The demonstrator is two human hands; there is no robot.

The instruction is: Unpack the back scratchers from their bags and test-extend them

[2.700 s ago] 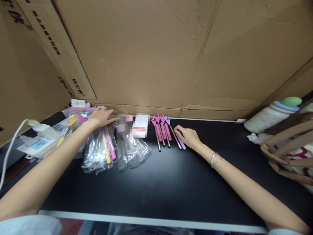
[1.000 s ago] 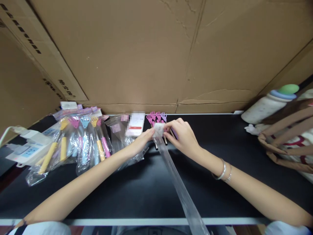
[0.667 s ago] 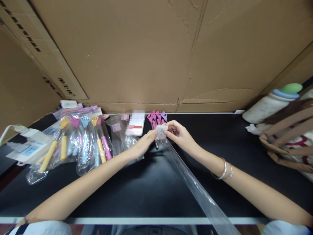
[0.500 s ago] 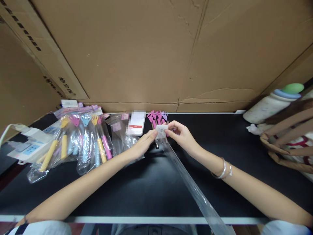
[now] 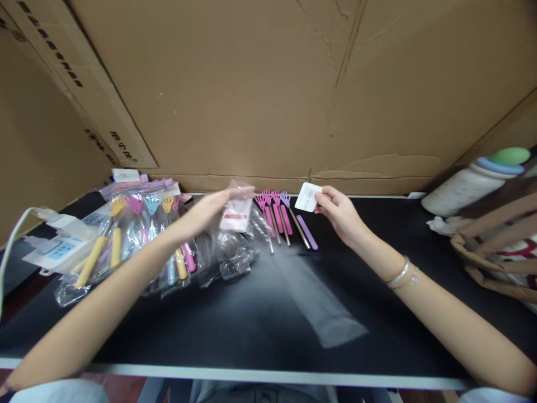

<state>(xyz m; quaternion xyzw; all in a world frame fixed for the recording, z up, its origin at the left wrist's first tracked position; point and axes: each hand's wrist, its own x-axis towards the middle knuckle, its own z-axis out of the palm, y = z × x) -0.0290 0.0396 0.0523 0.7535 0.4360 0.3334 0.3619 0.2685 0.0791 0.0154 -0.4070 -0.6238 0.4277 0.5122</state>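
The right hand [image 5: 342, 217] has a closed grip on one edge of a white card [image 5: 306, 198], likely leaving its printed face unobstructed. The left hand [image 5: 207, 211] blurs above a phone [image 5: 235, 218]; whether its grip closes on the clear bag [image 5: 331, 316] is unclear. Hand-shaped sticks [image 5: 277, 218] lie side by side, probably for easy reach, on a black counter [image 5: 377, 352] against cardboard [image 5: 251, 112].

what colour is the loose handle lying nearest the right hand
The loose smooth handle is light purple, best seen in the head view.
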